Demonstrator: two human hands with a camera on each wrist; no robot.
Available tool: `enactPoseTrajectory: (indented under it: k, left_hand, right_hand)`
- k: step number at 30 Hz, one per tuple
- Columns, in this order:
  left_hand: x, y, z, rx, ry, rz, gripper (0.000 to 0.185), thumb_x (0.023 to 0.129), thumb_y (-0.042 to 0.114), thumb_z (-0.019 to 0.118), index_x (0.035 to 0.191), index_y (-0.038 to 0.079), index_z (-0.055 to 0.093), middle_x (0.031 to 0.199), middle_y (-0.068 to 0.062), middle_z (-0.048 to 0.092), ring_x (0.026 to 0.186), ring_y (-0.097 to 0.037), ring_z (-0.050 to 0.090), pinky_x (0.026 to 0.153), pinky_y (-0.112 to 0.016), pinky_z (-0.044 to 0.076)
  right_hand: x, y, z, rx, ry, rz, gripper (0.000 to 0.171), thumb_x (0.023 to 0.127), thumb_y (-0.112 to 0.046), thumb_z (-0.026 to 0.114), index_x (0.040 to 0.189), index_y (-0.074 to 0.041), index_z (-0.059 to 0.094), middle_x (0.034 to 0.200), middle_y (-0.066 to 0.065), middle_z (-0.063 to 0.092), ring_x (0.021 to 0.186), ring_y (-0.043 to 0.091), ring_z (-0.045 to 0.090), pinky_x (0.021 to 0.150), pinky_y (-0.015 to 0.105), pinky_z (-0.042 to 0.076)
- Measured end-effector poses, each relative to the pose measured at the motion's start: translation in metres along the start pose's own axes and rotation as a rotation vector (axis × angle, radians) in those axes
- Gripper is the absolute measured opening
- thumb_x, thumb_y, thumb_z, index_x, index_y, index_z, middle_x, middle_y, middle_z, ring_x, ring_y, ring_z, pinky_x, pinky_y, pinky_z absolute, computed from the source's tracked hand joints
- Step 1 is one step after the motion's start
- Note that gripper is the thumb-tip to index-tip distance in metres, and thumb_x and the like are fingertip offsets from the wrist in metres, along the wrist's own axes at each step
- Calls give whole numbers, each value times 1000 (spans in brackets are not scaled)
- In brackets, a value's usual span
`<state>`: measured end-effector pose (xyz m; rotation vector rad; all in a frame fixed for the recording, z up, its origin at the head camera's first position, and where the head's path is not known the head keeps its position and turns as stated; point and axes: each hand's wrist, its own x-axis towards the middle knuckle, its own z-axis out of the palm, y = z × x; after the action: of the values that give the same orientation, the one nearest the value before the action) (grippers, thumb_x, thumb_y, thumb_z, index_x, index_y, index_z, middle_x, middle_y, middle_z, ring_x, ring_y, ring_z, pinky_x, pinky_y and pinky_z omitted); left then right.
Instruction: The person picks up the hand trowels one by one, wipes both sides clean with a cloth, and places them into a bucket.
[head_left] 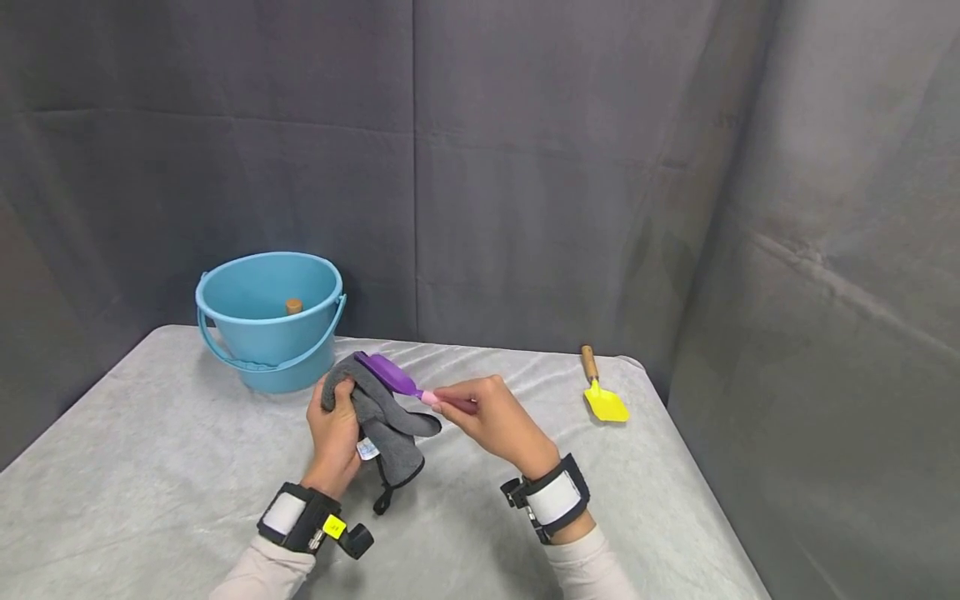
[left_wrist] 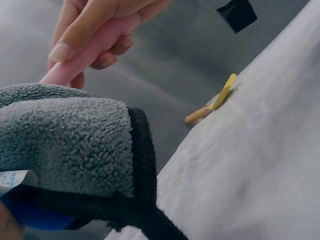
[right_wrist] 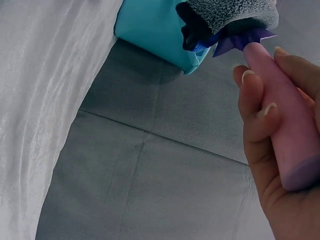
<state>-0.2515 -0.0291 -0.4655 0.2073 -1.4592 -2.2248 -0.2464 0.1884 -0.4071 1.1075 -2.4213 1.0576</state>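
Observation:
My left hand [head_left: 335, 425] grips a grey fleece cloth [head_left: 386, 421] with black trim, bunched against the purple blade of a small toy spade [head_left: 390, 375]. My right hand [head_left: 487, 412] holds that spade by its pink handle [right_wrist: 282, 125], fingers curled round it. In the left wrist view the grey cloth [left_wrist: 65, 145] fills the lower left, with the pink handle [left_wrist: 90, 50] and the right hand's fingers above it. Both hands hover a little above the table, in front of the blue bucket [head_left: 270, 321].
The blue bucket stands at the back left of the grey-covered table [head_left: 150, 467], with a wooden handle tip [head_left: 293, 306] poking up inside. A yellow trowel [head_left: 602, 393] with a wooden handle lies at the back right. Grey curtains close in behind and to the right.

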Motion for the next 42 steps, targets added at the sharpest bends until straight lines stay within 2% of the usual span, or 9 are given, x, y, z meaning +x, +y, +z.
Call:
enactPoseTrajectory:
  k: [5, 13, 18, 26, 31, 33, 36, 39, 42]
  left_hand:
    - [7, 3, -6, -25, 27, 6, 27, 102, 19, 53, 126, 7, 58, 110, 7, 57, 104, -7, 55, 90, -18, 46]
    - [15, 9, -12, -63, 75, 15, 14, 101, 18, 55, 113, 17, 62, 106, 9, 58, 102, -7, 55, 89, -18, 45]
    - [18, 13, -16, -73, 92, 15, 11, 101, 19, 55, 109, 19, 62, 105, 10, 59, 101, -7, 55, 89, -19, 45]
    - [25, 19, -21, -71, 140, 8, 17, 102, 21, 54, 117, 16, 61, 110, 8, 57, 105, -7, 55, 89, -18, 46]
    - [30, 22, -24, -100, 151, 55, 14, 101, 18, 54, 113, 17, 61, 107, 7, 59, 103, -8, 56, 89, -19, 46]
    - [31, 22, -24, -100, 150, 67, 13, 101, 18, 55, 112, 18, 61, 108, 8, 59, 104, -8, 56, 89, -19, 46]
    - [32, 22, -24, -109, 147, 75, 13, 100, 18, 56, 112, 18, 61, 109, 7, 59, 104, -8, 56, 89, -19, 46]
    - [31, 21, -23, -114, 135, 68, 12, 100, 18, 56, 112, 18, 61, 109, 7, 59, 104, -8, 56, 89, -19, 47]
    - [28, 17, -21, -97, 112, 62, 11, 101, 18, 56, 111, 18, 61, 109, 7, 58, 104, -8, 55, 90, -19, 45]
  right_hand:
    - [0, 0, 1, 15, -27, -1, 19, 93, -11, 74, 110, -5, 79, 103, 6, 78, 91, 4, 71, 79, 18, 57]
    - [0, -1, 4, 5, -58, 1, 21, 94, -16, 74, 113, -6, 79, 105, 5, 78, 88, 0, 69, 76, 17, 57]
    - [0, -2, 5, 26, -73, -3, 21, 95, -18, 73, 112, -7, 79, 104, 4, 78, 89, -1, 69, 78, 17, 57]
    - [0, -1, 7, 28, -92, -29, 21, 96, -22, 72, 110, -9, 80, 98, -1, 78, 72, -3, 60, 68, 17, 53]
    - [1, -1, 6, 4, -106, -24, 22, 97, -26, 71, 111, -12, 80, 89, -6, 77, 65, -4, 52, 62, 15, 48]
    - [1, 0, 5, -9, -106, -17, 21, 97, -26, 71, 110, -13, 81, 82, -10, 73, 62, -5, 46, 59, 16, 44]
    - [1, 0, 3, -38, -92, -15, 19, 97, -26, 71, 107, -13, 81, 63, -14, 54, 57, -2, 35, 55, 18, 36]
    - [1, 1, 1, -74, -60, -3, 20, 97, -26, 70, 107, -13, 81, 59, -15, 37, 57, -2, 30, 55, 19, 33]
    - [2, 1, 1, -99, -25, 19, 21, 97, -27, 71, 108, -12, 81, 59, -15, 35, 57, -2, 30, 54, 19, 33]
